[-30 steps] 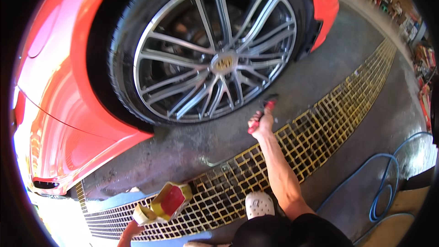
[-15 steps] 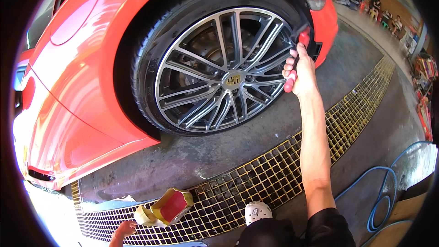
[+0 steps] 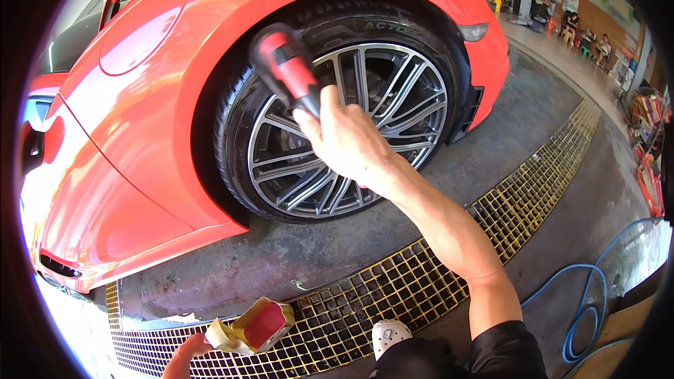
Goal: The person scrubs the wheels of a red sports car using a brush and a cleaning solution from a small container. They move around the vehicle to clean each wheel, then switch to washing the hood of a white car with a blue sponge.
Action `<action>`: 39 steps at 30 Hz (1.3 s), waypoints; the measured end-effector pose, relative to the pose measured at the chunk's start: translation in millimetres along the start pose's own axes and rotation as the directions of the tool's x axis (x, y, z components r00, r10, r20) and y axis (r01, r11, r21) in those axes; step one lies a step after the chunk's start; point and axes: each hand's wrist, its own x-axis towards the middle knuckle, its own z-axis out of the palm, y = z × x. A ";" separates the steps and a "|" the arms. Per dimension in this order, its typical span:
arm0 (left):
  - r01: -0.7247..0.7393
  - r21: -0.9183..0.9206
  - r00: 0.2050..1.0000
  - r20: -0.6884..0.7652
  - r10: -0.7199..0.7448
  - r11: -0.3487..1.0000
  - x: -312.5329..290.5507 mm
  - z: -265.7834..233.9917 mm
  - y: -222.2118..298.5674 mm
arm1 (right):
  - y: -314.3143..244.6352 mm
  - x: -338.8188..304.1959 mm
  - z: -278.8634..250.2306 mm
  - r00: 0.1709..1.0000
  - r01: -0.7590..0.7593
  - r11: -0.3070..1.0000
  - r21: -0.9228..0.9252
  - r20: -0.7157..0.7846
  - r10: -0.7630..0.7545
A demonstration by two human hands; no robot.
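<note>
My right hand (image 3: 344, 130) is wrapped round the handle of a red-and-black tyre brush (image 3: 288, 63). Its blurred black head is at the upper left of the black tyre (image 3: 235, 116), over the sidewall; whether it touches cannot be made out. Inside the tyre sits a grey and silver multi-spoke wheel (image 3: 414, 91), partly covered by my hand and forearm. Low on the left, my left hand (image 3: 188, 352) grips the edge of a cut-open yellowish container (image 3: 281, 309) with a red inside. Most of those fingers are hidden behind the container's flap.
Red car bodywork (image 3: 140, 126) arches round the tyre. A yellow-edged floor grating (image 3: 393, 274) curves across the dark floor. My white clog (image 3: 388, 335) stands on it. A blue hose (image 3: 597, 288) lies coiled at the right. People (image 3: 602, 49) sit far off at the upper right.
My right hand has swung the brush from the tyre's right side across to its upper left. The left hand and the container have hardly moved. The view has shifted slightly.
</note>
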 end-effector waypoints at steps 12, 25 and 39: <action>0.000 -0.122 0.995 0.100 0.012 0.993 44.0 30.0 -76.2 | 132.1 11.1 -78.3 0.891 -0.020 0.792 -0.611 -0.370 -0.263; 0.032 -0.340 0.999 0.007 -0.032 0.940 13.3 37.6 -94.9 | 293.1 -108.0 -90.5 0.681 -0.653 0.750 -0.102 -0.513 0.523; 0.167 -0.197 0.976 0.174 -0.133 0.966 20.3 44.8 -68.5 | 257.6 -43.3 -85.8 0.727 -0.526 0.824 -0.210 -0.615 0.307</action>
